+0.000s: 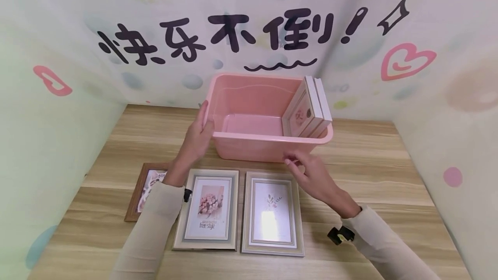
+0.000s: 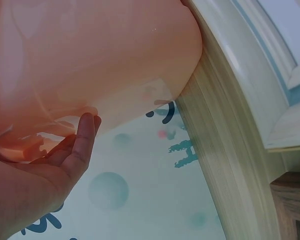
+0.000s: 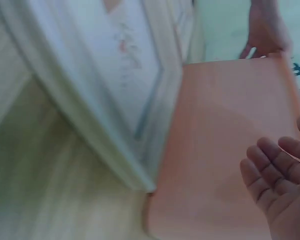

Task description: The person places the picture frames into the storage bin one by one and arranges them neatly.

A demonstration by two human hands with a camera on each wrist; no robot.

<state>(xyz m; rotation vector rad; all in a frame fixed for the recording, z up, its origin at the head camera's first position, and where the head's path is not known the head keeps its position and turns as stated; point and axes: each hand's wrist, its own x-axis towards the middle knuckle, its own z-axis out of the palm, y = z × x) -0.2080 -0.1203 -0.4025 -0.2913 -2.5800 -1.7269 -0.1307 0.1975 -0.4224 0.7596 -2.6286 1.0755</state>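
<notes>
My left hand (image 1: 197,138) grips the left rim of a pink plastic bin (image 1: 253,146); in the left wrist view its fingers (image 2: 82,145) lie along the bin's outer wall. Loosely bent and holding nothing, my right hand (image 1: 311,174) is in front of the bin's front wall, over the top right of a silver picture frame (image 1: 272,249). In the right wrist view its fingers (image 3: 270,170) appear before the pink wall. Two white-edged picture frames (image 1: 309,109) stand upright inside the bin at its right end.
A second silver frame (image 1: 208,245) with a pink bouquet print lies flat left of the first. Farther left, a brown wooden frame (image 1: 134,202) is partly covered by my left forearm. Behind the wood-grain table (image 1: 365,167) hangs a printed white backdrop (image 1: 175,77).
</notes>
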